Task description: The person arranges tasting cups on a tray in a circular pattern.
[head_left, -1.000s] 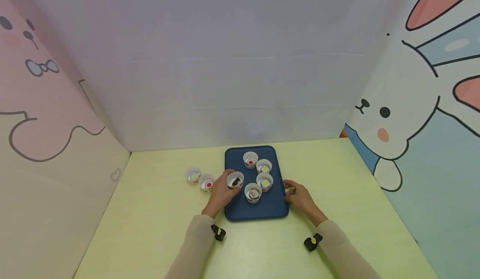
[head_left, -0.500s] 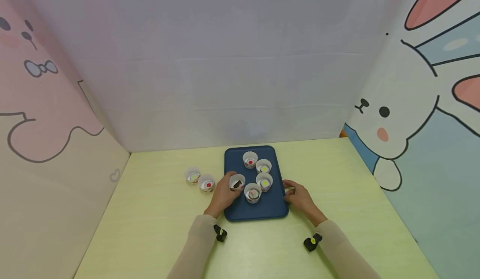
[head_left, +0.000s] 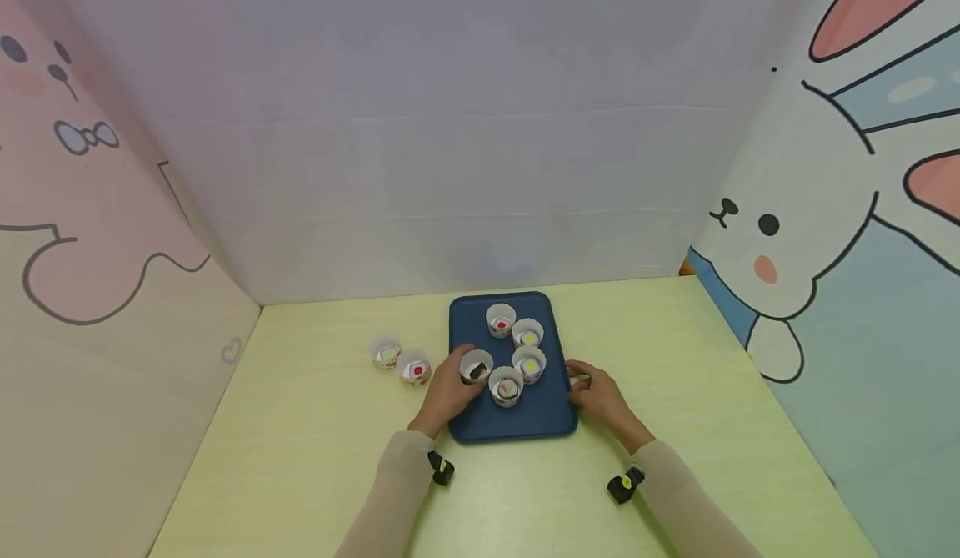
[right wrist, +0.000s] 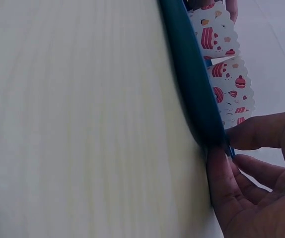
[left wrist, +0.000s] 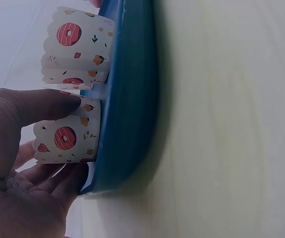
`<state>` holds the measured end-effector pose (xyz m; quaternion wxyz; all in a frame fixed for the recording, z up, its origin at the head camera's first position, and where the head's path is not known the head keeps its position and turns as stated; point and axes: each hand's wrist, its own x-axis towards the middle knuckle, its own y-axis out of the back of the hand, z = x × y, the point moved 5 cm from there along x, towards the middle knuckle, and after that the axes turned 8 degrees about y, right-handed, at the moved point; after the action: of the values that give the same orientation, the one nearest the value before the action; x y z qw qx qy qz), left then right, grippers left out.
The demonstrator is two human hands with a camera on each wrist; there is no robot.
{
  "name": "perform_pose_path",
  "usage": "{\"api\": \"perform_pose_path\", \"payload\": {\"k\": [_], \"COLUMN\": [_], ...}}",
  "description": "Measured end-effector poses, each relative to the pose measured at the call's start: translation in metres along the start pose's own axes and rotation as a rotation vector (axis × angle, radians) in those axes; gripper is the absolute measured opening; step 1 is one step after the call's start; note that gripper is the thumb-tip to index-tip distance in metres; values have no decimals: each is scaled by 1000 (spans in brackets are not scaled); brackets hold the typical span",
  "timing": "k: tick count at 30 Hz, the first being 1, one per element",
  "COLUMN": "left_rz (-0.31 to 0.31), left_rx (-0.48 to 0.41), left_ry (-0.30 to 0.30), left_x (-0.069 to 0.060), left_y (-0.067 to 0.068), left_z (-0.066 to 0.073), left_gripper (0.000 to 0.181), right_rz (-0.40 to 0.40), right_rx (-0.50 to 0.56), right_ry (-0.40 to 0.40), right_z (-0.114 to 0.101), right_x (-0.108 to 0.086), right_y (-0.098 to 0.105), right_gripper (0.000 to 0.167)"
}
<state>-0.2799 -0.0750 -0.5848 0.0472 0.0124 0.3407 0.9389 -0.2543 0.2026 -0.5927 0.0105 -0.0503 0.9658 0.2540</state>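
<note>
A white paper baking cup (head_left: 467, 374) with a dark piece inside stands on the left part of the blue tray (head_left: 536, 418). My left hand (head_left: 447, 389) holds this cup between thumb and fingers. Pink doughnut prints show on the cup's side in the left wrist view. On the tray's right rim (right wrist: 194, 91), my right hand (head_left: 602, 393) pinches the edge with thumb and fingers. Right of the held cup sits a cup with a pinkish piece (head_left: 507, 388). Two cups with yellow pieces and a cup with a red piece (head_left: 501, 322) stand farther back on the tray.
Left of the tray, a cup with a yellow piece (head_left: 386, 353) and a cup with a red piece (head_left: 414, 368) stand side by side on the pale yellow table (head_left: 300, 458). A white sheet (head_left: 480, 166) hangs behind; printed panels flank both sides.
My left hand has moved slightly right and toward me with the cup, bringing it nearer the cup with the pinkish piece. The right hand and tray stay where they were.
</note>
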Motion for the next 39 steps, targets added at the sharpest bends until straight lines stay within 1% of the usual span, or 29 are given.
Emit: {"api": "perform_pose_path", "payload": {"k": [9,19,24,31,33,36,39], "left_rz": [-26,-29,-32,-69,-66,-54,-46], "left_rx": [-1,-10,-10,-26,-35,-45,-68], "left_ry": [-7,-28,-33,-1,-9,-5,-4], "left_x": [-2,-7,-12,-18,-20,-22,-26], "left_y": [-1,1,7,16,19,24,30], "left_z": [-1,-1,-2,-2,-2,-1,3], "left_gripper": [63,66,66,70,71,72,74], "right_rz": [5,9,7,2,3,2,0], "right_rx": [-2,-6,1,3,1,1,0], "right_ry": [-5,-8,-3,2,4,7,7], "right_z": [1,4,3,3,2,2,2], "right_x": [1,1,0,0,1,1,1], "right_y": [-1,-1,0,0,0,0,0], "right_gripper": [63,63,63,63,63,63,63]}}
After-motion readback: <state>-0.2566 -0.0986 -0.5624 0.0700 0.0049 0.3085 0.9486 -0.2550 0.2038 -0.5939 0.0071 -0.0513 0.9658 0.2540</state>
